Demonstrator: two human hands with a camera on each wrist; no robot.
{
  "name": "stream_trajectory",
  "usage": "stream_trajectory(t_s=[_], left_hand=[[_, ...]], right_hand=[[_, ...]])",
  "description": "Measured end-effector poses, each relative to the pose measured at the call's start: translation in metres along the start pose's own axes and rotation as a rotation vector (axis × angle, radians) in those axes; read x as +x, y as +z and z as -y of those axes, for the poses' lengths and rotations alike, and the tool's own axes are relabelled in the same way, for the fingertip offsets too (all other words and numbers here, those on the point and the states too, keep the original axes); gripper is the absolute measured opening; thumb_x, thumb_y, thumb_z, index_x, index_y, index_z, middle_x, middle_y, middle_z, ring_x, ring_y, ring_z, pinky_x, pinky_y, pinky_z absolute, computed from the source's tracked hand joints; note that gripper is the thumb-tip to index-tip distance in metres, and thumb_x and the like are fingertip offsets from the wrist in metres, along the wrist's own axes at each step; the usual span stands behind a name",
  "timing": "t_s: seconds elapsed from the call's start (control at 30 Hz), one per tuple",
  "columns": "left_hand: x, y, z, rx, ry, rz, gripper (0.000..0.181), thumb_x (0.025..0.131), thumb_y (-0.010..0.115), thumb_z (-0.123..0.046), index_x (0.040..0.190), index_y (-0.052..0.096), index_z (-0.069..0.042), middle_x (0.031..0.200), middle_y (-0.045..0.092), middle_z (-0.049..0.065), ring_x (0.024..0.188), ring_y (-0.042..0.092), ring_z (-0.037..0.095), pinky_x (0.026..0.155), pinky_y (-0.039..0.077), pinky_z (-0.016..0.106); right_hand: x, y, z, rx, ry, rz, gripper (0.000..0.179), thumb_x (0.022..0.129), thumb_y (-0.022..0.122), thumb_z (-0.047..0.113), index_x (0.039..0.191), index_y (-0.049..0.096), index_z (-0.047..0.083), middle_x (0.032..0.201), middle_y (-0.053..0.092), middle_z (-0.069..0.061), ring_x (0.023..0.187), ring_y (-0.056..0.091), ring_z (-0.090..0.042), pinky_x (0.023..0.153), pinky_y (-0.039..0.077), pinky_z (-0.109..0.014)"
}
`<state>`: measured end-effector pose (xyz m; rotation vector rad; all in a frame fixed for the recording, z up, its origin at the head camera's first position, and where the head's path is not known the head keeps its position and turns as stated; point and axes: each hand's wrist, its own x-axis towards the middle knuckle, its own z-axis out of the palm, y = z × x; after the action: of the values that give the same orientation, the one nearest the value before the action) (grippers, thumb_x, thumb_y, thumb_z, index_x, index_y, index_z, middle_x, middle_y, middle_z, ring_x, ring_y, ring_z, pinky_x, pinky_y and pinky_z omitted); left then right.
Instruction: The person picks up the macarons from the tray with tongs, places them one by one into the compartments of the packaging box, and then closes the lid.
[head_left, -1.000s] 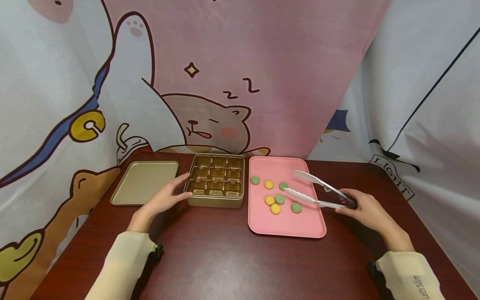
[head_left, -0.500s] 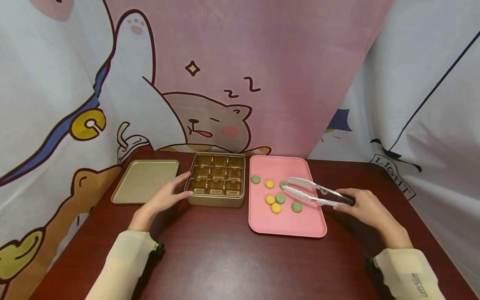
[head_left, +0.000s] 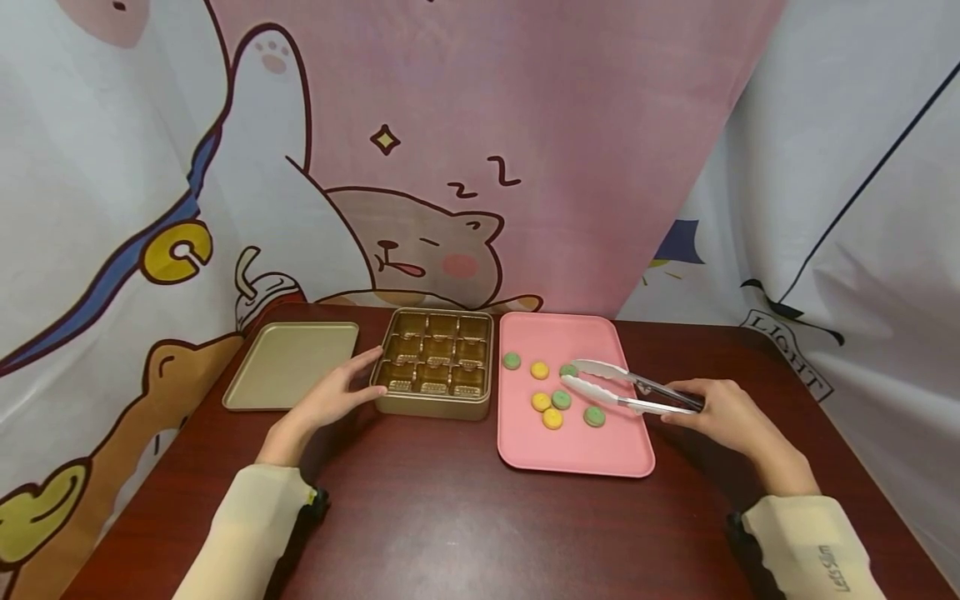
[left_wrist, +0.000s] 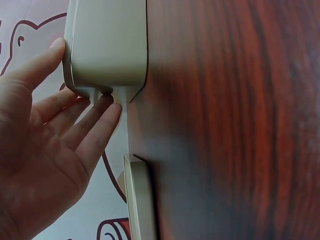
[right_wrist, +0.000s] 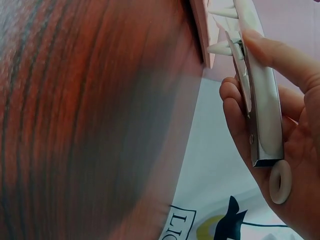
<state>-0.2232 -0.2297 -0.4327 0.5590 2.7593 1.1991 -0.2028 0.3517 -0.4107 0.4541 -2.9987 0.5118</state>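
Note:
My right hand (head_left: 731, 417) grips metal tongs (head_left: 592, 390) with pale scalloped tips, the handles between thumb and fingers in the right wrist view. The two tips straddle a green macaron (head_left: 567, 370) on the pink tray (head_left: 573, 454). More green macarons (head_left: 594, 416) and yellow macarons (head_left: 539, 370) lie around it. My left hand (head_left: 330, 398) touches the left side of a gold box (head_left: 431, 407), its fingers extended. Inside the box is an insert with square compartments. In the left wrist view, the fingertips meet the wall of the box and the thumb its rim.
A flat gold lid (head_left: 292, 362) lies left of the box. Everything stands on a dark red-brown wooden table (head_left: 450, 517). Cloth with cartoon animals (head_left: 442, 242) hangs close behind the table and along both sides.
My right hand has moved slightly left, and the tongs' spread tips have come lower and closer together around the green macaron. My left hand stays at the box, which has shifted marginally.

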Motion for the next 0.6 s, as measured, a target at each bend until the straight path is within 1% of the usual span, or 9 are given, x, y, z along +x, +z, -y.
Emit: stream_trajectory(t_s=[0.2, 0.37, 0.6], left_hand=[[0.0007, 0.0011, 0.0012, -0.009, 0.006, 0.001, 0.072, 0.096, 0.067, -0.018, 0.154, 0.030, 0.004, 0.161, 0.028, 0.025, 0.145, 0.033, 0.046, 0.117, 0.027, 0.062], [0.0009, 0.0018, 0.0021, -0.005, 0.010, -0.004, 0.073, 0.095, 0.068, -0.019, 0.154, 0.031, 0.004, 0.161, 0.029, 0.025, 0.144, 0.035, 0.046, 0.117, 0.028, 0.062], [0.0009, 0.0019, 0.0032, -0.012, 0.015, -0.007, 0.073, 0.095, 0.068, -0.020, 0.154, 0.031, 0.004, 0.161, 0.029, 0.024, 0.144, 0.036, 0.045, 0.116, 0.029, 0.062]], right_hand=[[0.0006, 0.0001, 0.0023, -0.002, 0.017, 0.008, 0.049, 0.077, 0.085, 0.034, 0.114, 0.073, 0.004, 0.096, 0.074, -0.013, 0.077, 0.058, -0.018, 0.065, 0.046, -0.032], [0.0009, 0.0006, 0.0015, -0.002, 0.034, 0.016, 0.050, 0.077, 0.085, 0.031, 0.116, 0.072, 0.003, 0.098, 0.073, -0.016, 0.078, 0.058, -0.020, 0.066, 0.046, -0.033], [0.0013, 0.0018, 0.0006, -0.003, 0.027, -0.002, 0.049, 0.076, 0.086, 0.030, 0.116, 0.073, 0.003, 0.100, 0.073, -0.017, 0.079, 0.059, -0.021, 0.066, 0.046, -0.033]])
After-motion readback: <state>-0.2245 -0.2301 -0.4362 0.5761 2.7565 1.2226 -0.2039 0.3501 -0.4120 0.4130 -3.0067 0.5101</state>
